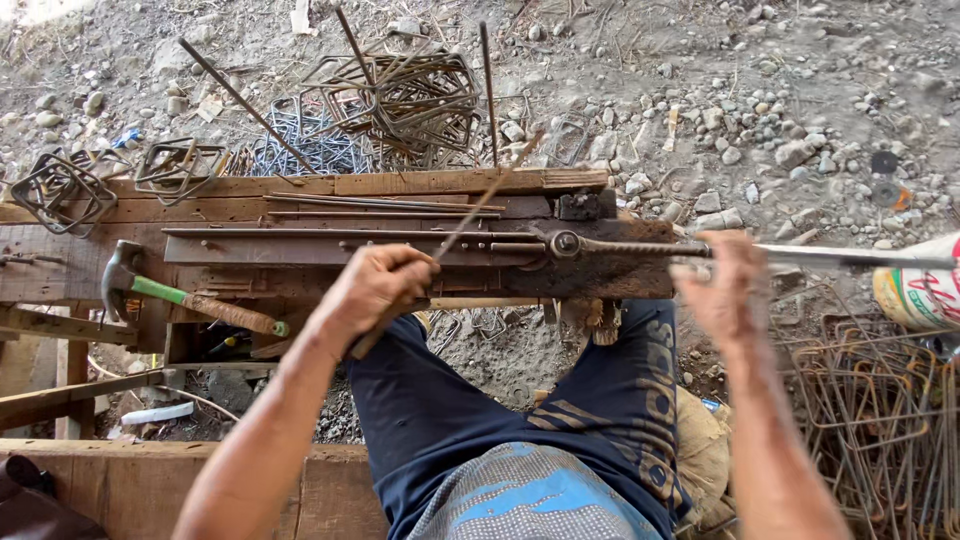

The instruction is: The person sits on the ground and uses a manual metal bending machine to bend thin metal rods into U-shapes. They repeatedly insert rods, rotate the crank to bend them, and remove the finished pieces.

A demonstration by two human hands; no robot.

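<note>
My left hand (372,288) is closed around a thin steel rod (470,215) that slants up and to the right, blurred, over a wooden bending bench (300,185). My right hand (722,290) grips the long metal lever bar (850,256), which runs right from a pivot bolt (566,243) on the bench. A flat steel plate (350,245) lies along the bench in front of my left hand. A few straight rods (380,205) rest on the bench behind the plate.
A claw hammer (180,295) with a green and brown handle lies at the bench's left. Bent square rebar stirrups are piled behind the bench (400,100), at far left (60,190) and at lower right (880,400). Gravel ground surrounds; a white sack (920,290) sits at right.
</note>
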